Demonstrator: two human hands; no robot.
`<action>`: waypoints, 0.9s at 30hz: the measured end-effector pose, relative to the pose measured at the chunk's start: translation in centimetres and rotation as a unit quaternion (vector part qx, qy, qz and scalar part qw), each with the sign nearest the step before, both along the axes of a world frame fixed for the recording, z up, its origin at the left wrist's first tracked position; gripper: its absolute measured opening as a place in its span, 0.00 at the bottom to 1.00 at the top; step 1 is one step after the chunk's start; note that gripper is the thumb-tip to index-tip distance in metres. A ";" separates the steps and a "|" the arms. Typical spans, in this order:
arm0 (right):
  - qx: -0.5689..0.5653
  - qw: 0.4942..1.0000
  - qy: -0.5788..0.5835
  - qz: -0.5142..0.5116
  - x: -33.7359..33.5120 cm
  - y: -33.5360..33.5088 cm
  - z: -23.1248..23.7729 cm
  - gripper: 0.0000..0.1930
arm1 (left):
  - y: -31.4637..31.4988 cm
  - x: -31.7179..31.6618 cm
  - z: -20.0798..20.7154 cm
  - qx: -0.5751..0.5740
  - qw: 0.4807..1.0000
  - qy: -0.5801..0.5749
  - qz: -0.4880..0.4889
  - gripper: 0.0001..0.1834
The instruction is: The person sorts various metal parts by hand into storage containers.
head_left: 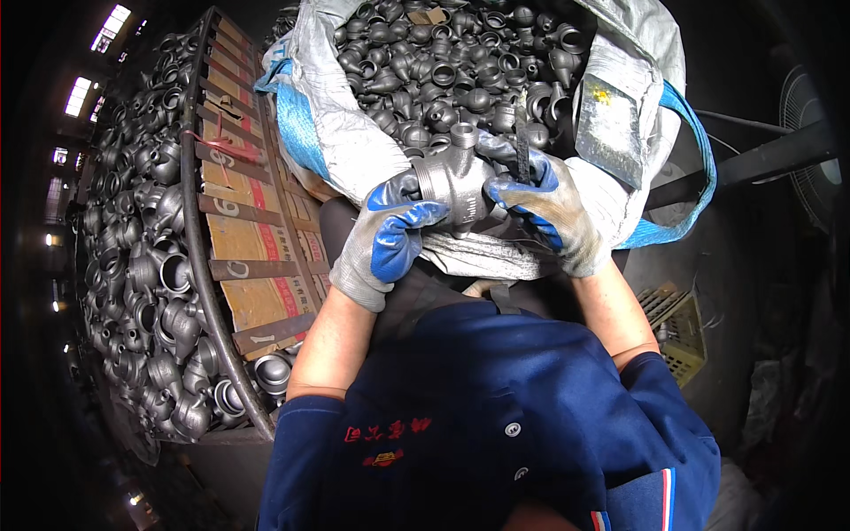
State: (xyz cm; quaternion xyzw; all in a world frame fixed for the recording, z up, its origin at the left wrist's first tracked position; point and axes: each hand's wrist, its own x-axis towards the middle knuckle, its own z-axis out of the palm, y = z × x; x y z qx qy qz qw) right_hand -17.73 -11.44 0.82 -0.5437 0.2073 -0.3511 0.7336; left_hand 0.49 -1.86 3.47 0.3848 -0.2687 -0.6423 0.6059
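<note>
The metal fitting (458, 193) is grey; the left glove (387, 234) and right glove (553, 211) are pale grey with blue patches. At 12 o'clock, the sack (338, 128) is white, its strap (708, 170) at 2 blue. At 9, brown cardboard (237, 236) carries red bands; at 6, the navy shirt (469, 380) shows red embroidery.

Metal fitting (456, 181) I'm gripping: raised lettering (470, 212) on its body, small. My navy shirt (460, 389): row of red embroidered characters (388, 431) on the chest, red-yellow emblem (384, 458) below. Metal slats (274, 270) of the crate (189, 159) on my left: pale digits (237, 268). Cardboard (243, 301) behind them: printed characters, red bands (285, 290).
</note>
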 end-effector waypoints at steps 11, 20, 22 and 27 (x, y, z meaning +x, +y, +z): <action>0.206 0.978 -0.002 -0.017 -1.5 1.1 -1.5 0.19 | 0.4 1.0 -2.0 -0.018 0.997 -0.004 0.070 0.22; 0.398 0.899 -0.165 0.081 0.4 1.1 -4.2 0.13 | 0.7 0.6 -2.3 -0.030 0.999 0.003 0.027 0.23; 0.402 0.885 -0.205 0.112 0.2 0.9 -5.5 0.12 | 0.7 0.5 -1.8 0.006 0.998 -0.059 0.017 0.22; 0.416 0.879 -0.221 0.077 0.2 0.8 -4.9 0.07 | 0.8 0.7 -1.6 0.036 0.999 -0.019 0.016 0.21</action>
